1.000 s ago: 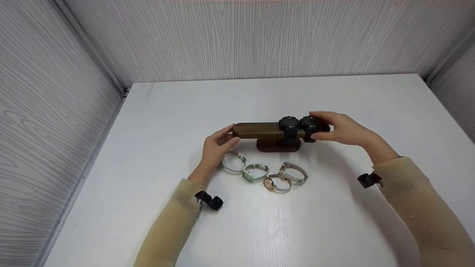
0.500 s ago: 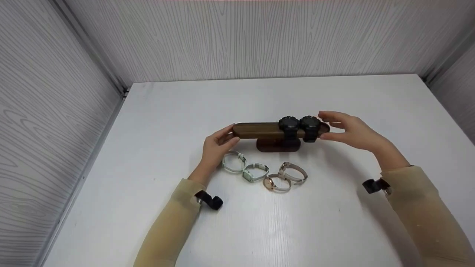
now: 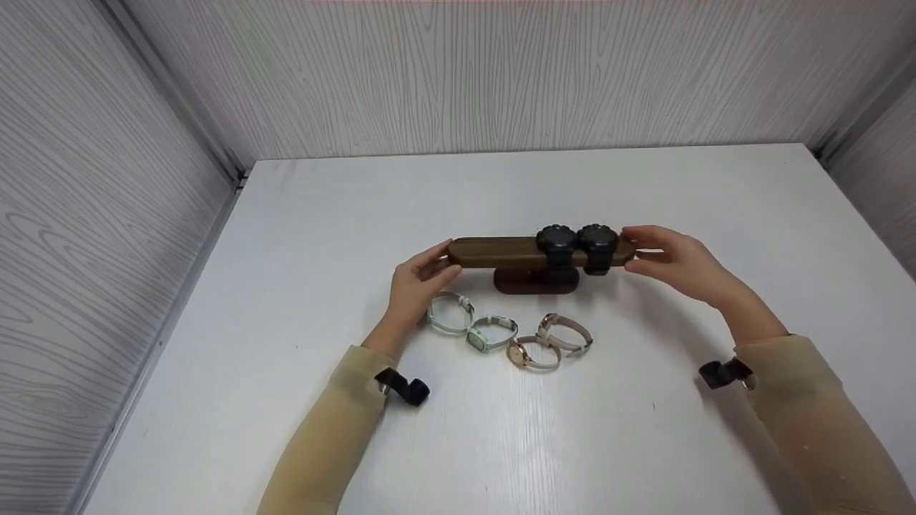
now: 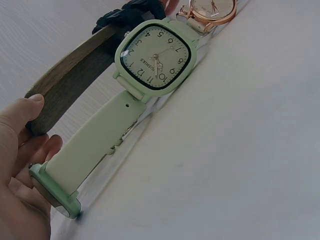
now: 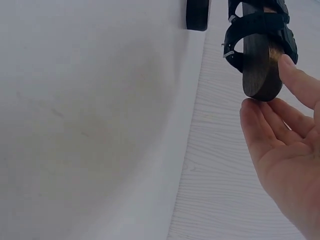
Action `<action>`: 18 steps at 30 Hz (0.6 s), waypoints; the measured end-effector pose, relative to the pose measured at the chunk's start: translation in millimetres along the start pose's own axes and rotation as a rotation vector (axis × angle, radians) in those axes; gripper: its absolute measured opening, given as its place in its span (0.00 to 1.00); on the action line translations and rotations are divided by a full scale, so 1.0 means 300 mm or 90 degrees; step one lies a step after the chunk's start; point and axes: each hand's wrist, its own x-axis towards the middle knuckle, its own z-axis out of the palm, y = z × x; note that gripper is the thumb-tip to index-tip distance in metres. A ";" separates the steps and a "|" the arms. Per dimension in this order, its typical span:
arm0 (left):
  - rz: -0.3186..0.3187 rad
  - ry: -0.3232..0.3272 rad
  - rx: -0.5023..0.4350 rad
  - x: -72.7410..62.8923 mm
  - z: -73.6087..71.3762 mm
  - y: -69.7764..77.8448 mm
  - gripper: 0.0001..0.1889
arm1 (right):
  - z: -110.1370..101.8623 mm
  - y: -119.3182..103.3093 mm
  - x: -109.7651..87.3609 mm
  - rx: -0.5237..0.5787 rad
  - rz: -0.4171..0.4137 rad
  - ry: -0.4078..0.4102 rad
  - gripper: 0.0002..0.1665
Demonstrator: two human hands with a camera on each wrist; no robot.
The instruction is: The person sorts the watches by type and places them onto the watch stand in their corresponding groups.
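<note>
A dark brown wooden watch stand (image 3: 499, 252) stands on the white table, its long bar raised on a reddish-brown base (image 3: 537, 281). Two black watches (image 3: 557, 239) are strapped side by side on the bar's right half. My left hand (image 3: 413, 287) grips the left end of the bar between thumb and fingers. At the other end, my right hand (image 3: 683, 265) pinches the bar's tip, its thumb (image 5: 295, 75) on one side and fingertips against the end. In front lie two pale green watches (image 4: 156, 57), a rose-gold watch (image 3: 534, 353) and another light-strapped watch (image 3: 566, 334), straps closed in loops.
A wood-grain panel (image 3: 501, 79) rises behind the table (image 3: 458, 429), with more panels at left and right. The green watches lie close beside my left hand.
My right hand has let go of the rightmost black watch, shifted right, then closed on the bar's right end. My left hand keeps its grip; the loose watches have stayed put.
</note>
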 end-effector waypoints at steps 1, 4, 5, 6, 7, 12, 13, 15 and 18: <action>0.000 0.000 0.000 0.000 0.000 0.001 0.26 | 0.004 0.005 -0.001 0.005 0.002 0.005 0.35; -0.004 0.000 0.000 -0.002 0.000 0.002 0.26 | 0.016 0.023 0.001 0.026 -0.004 0.019 0.34; -0.005 0.000 -0.001 -0.002 0.000 0.002 0.26 | 0.020 0.029 0.001 0.030 -0.014 0.022 0.34; -0.006 0.000 -0.001 -0.002 0.000 0.002 0.26 | 0.024 0.034 0.002 0.038 -0.019 0.027 0.33; -0.007 0.000 0.001 -0.002 0.000 0.002 0.26 | 0.027 0.040 0.002 0.046 -0.024 0.032 0.33; -0.011 0.005 0.003 -0.002 0.001 0.001 0.25 | 0.039 0.060 0.003 0.104 -0.039 0.048 0.31; -0.011 0.006 0.005 -0.002 0.001 0.001 0.25 | 0.040 0.062 0.002 0.113 -0.042 0.049 0.31; -0.011 0.007 0.009 -0.001 0.002 0.002 0.25 | 0.044 0.065 0.000 0.138 -0.040 0.051 0.31; -0.012 0.003 0.009 -0.001 0.001 0.002 0.26 | 0.053 0.074 -0.002 0.170 -0.044 0.057 0.31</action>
